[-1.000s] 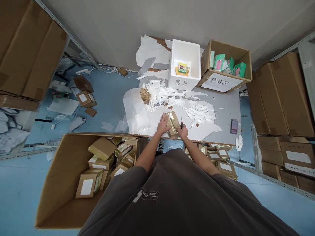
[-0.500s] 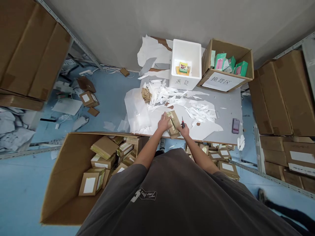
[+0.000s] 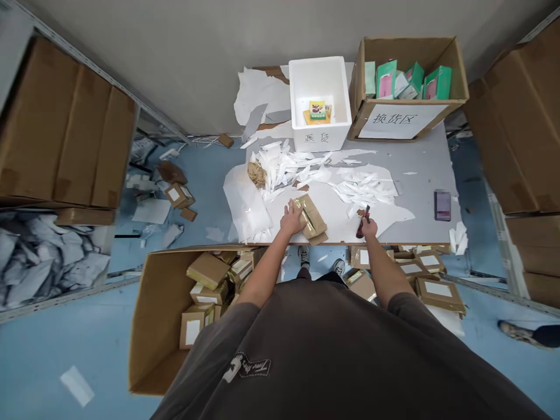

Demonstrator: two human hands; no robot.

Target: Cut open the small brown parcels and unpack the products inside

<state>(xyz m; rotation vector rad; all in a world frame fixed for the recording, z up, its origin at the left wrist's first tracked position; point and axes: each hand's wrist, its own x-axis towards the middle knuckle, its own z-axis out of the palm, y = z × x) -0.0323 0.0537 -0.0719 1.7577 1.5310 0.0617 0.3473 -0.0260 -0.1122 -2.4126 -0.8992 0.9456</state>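
Observation:
A small cardboard box (image 3: 314, 217), wrapped in shiny tape and with a flap sticking out at its near end, lies slanted on the table (image 3: 420, 165). My left hand (image 3: 292, 220) grips its left side, fingers over the top edge. Off to the right, apart from the box, my right hand (image 3: 370, 227) is closed around a red and black utility knife (image 3: 363, 224) held just over the table's near part. Torn white paper strips (image 3: 366, 188) are spread beyond both hands.
At the back stand a white foam box (image 3: 321, 140) and a carton (image 3: 411, 125) of green packs. A phone (image 3: 443, 206) lies at right. A large carton (image 3: 151, 315) of parcels stands at lower left. Another person's foot (image 3: 516, 332) shows at lower right.
My right hand has moved away from the box to the right, carrying the utility knife. My left hand stays on the box. The whole view has shifted, and the other person's foot appears farther right.

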